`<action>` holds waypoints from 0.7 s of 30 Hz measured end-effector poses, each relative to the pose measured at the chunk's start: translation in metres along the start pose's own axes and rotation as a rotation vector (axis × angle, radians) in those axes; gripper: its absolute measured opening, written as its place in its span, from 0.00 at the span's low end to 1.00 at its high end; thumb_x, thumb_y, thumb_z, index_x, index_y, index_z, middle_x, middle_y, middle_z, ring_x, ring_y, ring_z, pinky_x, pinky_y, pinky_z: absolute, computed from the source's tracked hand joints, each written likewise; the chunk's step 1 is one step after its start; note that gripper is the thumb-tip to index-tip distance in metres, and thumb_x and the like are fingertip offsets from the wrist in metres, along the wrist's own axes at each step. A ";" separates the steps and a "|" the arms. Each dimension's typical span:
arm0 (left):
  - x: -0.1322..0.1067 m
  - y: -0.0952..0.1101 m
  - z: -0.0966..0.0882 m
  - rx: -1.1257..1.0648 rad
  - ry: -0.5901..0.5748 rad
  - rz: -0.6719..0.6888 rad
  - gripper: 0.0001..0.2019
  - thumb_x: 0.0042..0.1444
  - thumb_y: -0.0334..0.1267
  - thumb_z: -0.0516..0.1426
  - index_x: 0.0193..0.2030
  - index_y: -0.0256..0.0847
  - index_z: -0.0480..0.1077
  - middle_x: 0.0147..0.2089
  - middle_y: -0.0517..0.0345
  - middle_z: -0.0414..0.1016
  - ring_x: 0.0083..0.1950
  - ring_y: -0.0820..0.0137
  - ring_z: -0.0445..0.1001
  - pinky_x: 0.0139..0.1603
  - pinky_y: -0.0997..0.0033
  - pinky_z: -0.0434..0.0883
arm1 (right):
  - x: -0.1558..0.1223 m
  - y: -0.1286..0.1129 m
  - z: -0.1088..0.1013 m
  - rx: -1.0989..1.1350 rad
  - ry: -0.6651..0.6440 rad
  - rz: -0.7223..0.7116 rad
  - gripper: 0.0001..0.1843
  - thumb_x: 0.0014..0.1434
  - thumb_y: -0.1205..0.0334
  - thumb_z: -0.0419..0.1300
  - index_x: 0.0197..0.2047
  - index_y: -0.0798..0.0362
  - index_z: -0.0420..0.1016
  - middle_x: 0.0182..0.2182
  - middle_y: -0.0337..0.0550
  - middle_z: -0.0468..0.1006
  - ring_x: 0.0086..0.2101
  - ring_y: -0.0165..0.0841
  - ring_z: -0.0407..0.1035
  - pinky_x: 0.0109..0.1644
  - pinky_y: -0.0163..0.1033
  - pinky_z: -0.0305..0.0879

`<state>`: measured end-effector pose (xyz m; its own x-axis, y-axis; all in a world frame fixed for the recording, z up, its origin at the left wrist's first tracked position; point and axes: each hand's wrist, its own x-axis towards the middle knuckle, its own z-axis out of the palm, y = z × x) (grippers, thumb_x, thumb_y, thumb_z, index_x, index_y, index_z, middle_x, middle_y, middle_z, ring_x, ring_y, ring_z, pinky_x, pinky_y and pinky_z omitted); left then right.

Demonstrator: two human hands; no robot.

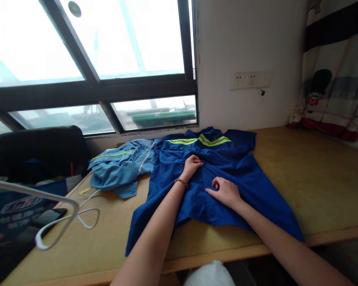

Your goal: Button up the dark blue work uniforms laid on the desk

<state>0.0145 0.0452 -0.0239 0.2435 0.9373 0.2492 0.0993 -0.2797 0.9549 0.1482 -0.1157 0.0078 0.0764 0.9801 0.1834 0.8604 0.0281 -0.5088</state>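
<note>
A dark blue short-sleeved work shirt (193, 198) with yellow-and-grey reflective strips lies spread on the table, its collar towards the wall. My left hand (193, 163), with a bracelet at the wrist, pinches the cloth near the middle of the shirt's front, below the chest pocket. Lower down and to the right, my right hand (226, 192) rests on the shirt front. Its thumb stretches out to the left, apart from the bent fingers. Left of the shirt lies a crumpled light blue garment (116, 169) with a yellow strip, touching the shirt's edge.
The yellowish table (325, 182) runs along a wall under a dark-framed window (143, 85). A white cable (62, 198) loops over its left side, near a black chair back (41, 151) and a blue bag (24, 210). Wall sockets (252, 80) and a curtain (337, 79) are at right.
</note>
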 end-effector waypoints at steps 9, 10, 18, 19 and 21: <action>-0.009 0.007 0.002 0.196 -0.176 0.061 0.12 0.44 0.28 0.57 0.38 0.36 0.64 0.35 0.52 0.73 0.39 0.68 0.73 0.38 0.70 0.69 | 0.006 0.001 -0.002 0.005 -0.095 -0.102 0.25 0.49 0.35 0.49 0.25 0.50 0.70 0.25 0.37 0.71 0.27 0.29 0.65 0.27 0.33 0.49; -0.016 0.010 0.002 0.241 -0.215 0.059 0.15 0.44 0.27 0.56 0.41 0.36 0.63 0.39 0.50 0.72 0.43 0.66 0.72 0.42 0.68 0.68 | 0.006 0.000 -0.002 -0.018 -0.089 -0.094 0.27 0.48 0.34 0.48 0.25 0.50 0.69 0.25 0.37 0.72 0.27 0.30 0.64 0.27 0.34 0.48; -0.098 0.040 -0.016 0.701 -0.261 0.360 0.22 0.48 0.29 0.56 0.52 0.40 0.62 0.54 0.49 0.62 0.56 0.62 0.60 0.56 0.59 0.59 | 0.001 -0.004 -0.005 -0.184 -0.123 -0.101 0.12 0.41 0.52 0.58 0.27 0.52 0.67 0.28 0.41 0.73 0.32 0.36 0.65 0.28 0.34 0.49; -0.104 0.044 -0.016 0.721 -0.261 0.399 0.18 0.49 0.29 0.54 0.49 0.41 0.64 0.54 0.50 0.63 0.56 0.63 0.60 0.56 0.59 0.59 | 0.001 -0.003 -0.006 -0.167 -0.138 -0.096 0.09 0.41 0.56 0.57 0.26 0.52 0.68 0.28 0.41 0.73 0.32 0.35 0.65 0.28 0.34 0.49; -0.111 0.052 -0.015 0.752 -0.256 0.439 0.12 0.52 0.29 0.52 0.43 0.42 0.69 0.49 0.52 0.66 0.53 0.64 0.62 0.53 0.61 0.61 | 0.004 0.001 -0.007 -0.066 -0.164 -0.056 0.06 0.40 0.60 0.55 0.24 0.53 0.68 0.26 0.41 0.73 0.30 0.34 0.65 0.28 0.34 0.51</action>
<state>-0.0215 -0.0700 0.0002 0.6061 0.6645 0.4371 0.5287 -0.7472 0.4027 0.1529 -0.1135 0.0139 -0.0510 0.9964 0.0679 0.8928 0.0759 -0.4441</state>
